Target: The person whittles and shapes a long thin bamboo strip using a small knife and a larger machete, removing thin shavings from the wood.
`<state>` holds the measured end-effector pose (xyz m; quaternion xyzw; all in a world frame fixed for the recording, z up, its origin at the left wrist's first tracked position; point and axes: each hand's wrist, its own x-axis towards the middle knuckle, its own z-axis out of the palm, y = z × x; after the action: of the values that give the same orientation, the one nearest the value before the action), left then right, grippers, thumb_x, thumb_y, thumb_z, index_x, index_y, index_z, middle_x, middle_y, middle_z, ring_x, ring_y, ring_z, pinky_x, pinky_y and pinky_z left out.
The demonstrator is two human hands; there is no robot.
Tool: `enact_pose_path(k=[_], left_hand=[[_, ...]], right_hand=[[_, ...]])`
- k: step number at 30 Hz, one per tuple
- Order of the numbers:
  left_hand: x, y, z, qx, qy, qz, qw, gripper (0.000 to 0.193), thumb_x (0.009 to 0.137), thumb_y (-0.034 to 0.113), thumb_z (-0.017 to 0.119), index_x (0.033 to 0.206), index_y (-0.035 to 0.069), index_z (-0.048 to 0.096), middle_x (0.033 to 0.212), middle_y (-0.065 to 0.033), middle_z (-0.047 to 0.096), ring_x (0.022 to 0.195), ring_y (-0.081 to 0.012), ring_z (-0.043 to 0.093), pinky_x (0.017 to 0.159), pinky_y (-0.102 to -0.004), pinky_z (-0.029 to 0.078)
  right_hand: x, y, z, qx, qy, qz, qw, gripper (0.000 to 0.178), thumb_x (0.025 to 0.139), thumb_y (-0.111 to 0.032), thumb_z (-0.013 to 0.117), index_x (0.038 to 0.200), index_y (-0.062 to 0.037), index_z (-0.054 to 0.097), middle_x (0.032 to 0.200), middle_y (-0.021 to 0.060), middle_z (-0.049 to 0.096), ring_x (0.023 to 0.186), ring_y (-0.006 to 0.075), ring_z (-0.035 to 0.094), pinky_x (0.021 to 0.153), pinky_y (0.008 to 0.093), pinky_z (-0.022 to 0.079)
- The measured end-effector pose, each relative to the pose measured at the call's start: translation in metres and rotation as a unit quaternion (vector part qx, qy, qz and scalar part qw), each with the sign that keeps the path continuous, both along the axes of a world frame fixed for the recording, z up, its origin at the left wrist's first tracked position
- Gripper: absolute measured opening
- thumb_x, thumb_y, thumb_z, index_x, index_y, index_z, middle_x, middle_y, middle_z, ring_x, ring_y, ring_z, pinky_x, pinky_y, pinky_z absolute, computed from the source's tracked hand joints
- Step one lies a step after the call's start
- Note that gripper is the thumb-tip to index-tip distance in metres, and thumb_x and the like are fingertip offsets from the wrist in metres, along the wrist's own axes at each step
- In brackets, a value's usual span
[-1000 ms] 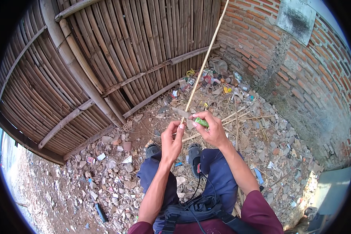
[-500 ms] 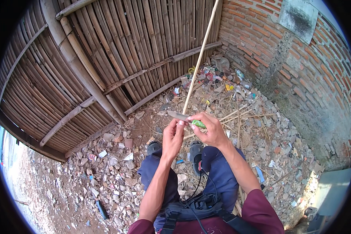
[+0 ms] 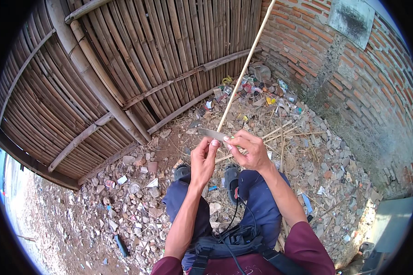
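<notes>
A long, pale bamboo strip (image 3: 244,73) reaches from my fingers up and away past the top edge of the view. My left hand (image 3: 203,160) is closed in a pinch around its near end. In my right hand (image 3: 251,150) is a small knife (image 3: 211,134), its blade pointing left and lying across the strip just above my left thumb. The right fingers cover nearly all of the knife's green handle. Both hands are close together over my knees, and the strip's very tip is hidden by the fingers.
A bamboo slat fence (image 3: 170,50) stands at the left and ahead, meeting a brick wall (image 3: 303,50) at the right. Stony ground (image 3: 137,201) with litter surrounds my shoes (image 3: 231,181). Loose bamboo shavings (image 3: 282,137) lie right of my hands. A cable (image 3: 236,220) hangs between my legs.
The strip's far end has swung to the right. My right hand has turned with the knife, so the green handle, plain to see before, is now mostly covered.
</notes>
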<state>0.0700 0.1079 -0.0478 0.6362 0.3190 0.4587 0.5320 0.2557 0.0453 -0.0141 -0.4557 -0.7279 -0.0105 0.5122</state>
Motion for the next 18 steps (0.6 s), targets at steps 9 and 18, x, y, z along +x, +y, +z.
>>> enact_pose_path(k=[9, 18], left_hand=[[0.004, -0.002, 0.005, 0.041, 0.047, 0.070, 0.996, 0.033, 0.110, 0.028, 0.066, 0.093, 0.000, 0.065, 0.064, 0.0023, 0.044, 0.064, -0.0065, 0.034, 0.055, -0.0307, 0.029], [0.006, -0.006, 0.015, 0.053, 0.074, 0.073, 0.993, 0.032, 0.111, 0.028, 0.065, 0.092, 0.001, 0.066, 0.069, 0.0075, 0.046, 0.066, -0.0033, 0.034, 0.056, -0.0278, 0.027]], right_hand=[[-0.001, -0.002, 0.005, 0.018, -0.017, -0.037, 0.999, 0.028, 0.085, -0.001, 0.080, 0.112, -0.0079, 0.081, 0.084, 0.0067, 0.069, 0.069, 0.0217, 0.070, 0.060, 0.0349, 0.056], [0.006, 0.000, 0.007, 0.024, -0.011, -0.077, 0.997, 0.022, 0.087, -0.004, 0.079, 0.108, -0.0085, 0.082, 0.085, 0.0079, 0.071, 0.071, 0.0228, 0.072, 0.062, 0.0366, 0.058]])
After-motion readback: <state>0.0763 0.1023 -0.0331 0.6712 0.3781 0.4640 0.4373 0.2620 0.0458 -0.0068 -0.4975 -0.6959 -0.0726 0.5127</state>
